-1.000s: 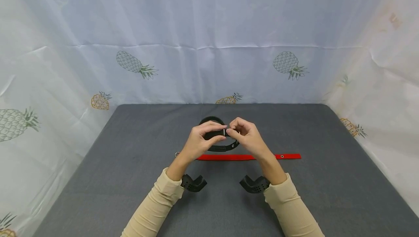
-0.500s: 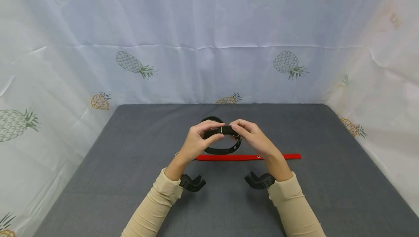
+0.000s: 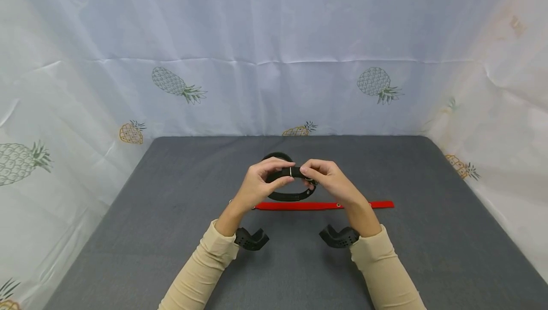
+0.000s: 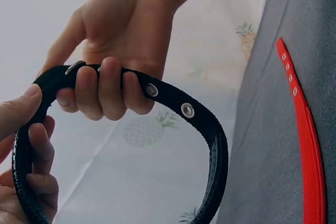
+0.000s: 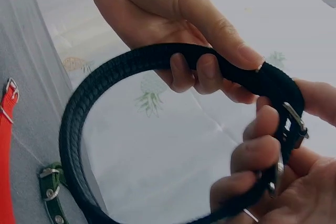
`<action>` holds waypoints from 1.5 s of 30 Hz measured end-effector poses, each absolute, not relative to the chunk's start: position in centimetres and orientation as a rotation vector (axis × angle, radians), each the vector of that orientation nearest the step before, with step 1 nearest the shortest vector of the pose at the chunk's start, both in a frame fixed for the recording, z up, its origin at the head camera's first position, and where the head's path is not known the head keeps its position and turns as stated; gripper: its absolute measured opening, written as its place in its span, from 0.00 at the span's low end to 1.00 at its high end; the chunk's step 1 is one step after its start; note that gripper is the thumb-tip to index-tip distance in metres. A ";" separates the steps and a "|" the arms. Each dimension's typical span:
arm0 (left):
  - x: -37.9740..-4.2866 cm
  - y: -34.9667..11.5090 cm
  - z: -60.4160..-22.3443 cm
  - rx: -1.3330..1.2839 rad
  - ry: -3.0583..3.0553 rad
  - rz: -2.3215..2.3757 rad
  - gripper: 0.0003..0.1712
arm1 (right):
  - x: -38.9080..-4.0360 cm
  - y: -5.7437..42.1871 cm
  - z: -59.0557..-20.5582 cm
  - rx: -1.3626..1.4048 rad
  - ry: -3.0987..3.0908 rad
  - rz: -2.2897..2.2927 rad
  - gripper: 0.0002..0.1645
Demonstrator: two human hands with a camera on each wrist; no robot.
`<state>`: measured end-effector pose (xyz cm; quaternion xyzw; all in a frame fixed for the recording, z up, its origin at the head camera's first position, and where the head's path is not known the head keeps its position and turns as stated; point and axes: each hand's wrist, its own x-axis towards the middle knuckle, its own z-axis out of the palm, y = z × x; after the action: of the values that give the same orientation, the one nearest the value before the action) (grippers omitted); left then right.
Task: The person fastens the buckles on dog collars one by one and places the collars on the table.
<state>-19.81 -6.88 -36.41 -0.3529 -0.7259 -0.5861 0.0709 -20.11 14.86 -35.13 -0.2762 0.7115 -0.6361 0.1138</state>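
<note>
Both hands hold a black collar point(image 3: 288, 197) up in a loop above the table. My left hand point(image 3: 257, 180) pinches it between thumb and fingers, thumb tip right at a thin metal keeper point(image 5: 260, 65). My right hand point(image 3: 336, 186) grips the buckle end from the other side. In the right wrist view the silver buckle point(image 5: 295, 119) sits beside the right fingers point(image 5: 257, 153). Metal eyelets point(image 4: 187, 110) line the strap past the right hand's curled fingers in the left wrist view. Part of the strap is hidden behind the fingers.
A red collar point(image 3: 295, 206) with eyelets lies straight across the table point(image 3: 171, 234), in front of the raised loop. On the table in the right wrist view lies a dark green strap point(image 5: 51, 195) with metal fittings. A pineapple-print curtain point(image 3: 274, 96) hangs around the table.
The right hand has shifted a little to the right, uncovering more strap beside the keeper and part of the buckle. Since then its fingertips have edged slightly back left. The left hand has barely moved.
</note>
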 end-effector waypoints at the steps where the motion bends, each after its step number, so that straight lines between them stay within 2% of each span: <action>1: -19.8 -6.9 -36.4 -1.068 -2.182 -1.757 0.19 | -20.1 14.8 -35.2 -0.815 2.088 -1.869 0.11; 8: -19.7 -6.8 -36.4 -1.099 -2.177 -1.726 0.19 | -20.0 14.6 -35.4 -0.826 2.099 -1.903 0.12; 14: -19.7 -6.8 -36.3 -1.035 -2.137 -1.750 0.19 | -20.2 14.6 -35.2 -0.709 2.114 -1.879 0.14; 20: -20.0 -7.0 -36.2 -0.951 -2.049 -1.864 0.20 | -20.6 15.0 -35.1 -0.623 2.050 -1.863 0.26; 23: -20.1 -7.1 -36.3 -0.935 -2.012 -1.886 0.20 | -20.9 15.2 -35.2 -0.637 2.007 -1.861 0.29; 34: -20.3 -7.4 -36.3 -0.891 -1.999 -1.866 0.19 | -21.4 15.6 -35.8 -0.670 1.865 -1.944 0.14; 45: -20.3 -7.4 -36.3 -0.936 -2.027 -1.907 0.20 | -21.2 15.8 -35.7 -0.684 1.803 -2.001 0.14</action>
<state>-20.34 -7.38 -36.34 -0.3170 -0.6867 -0.6461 0.1026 -21.24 15.75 -35.70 -0.2422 0.6381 -0.7083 0.1803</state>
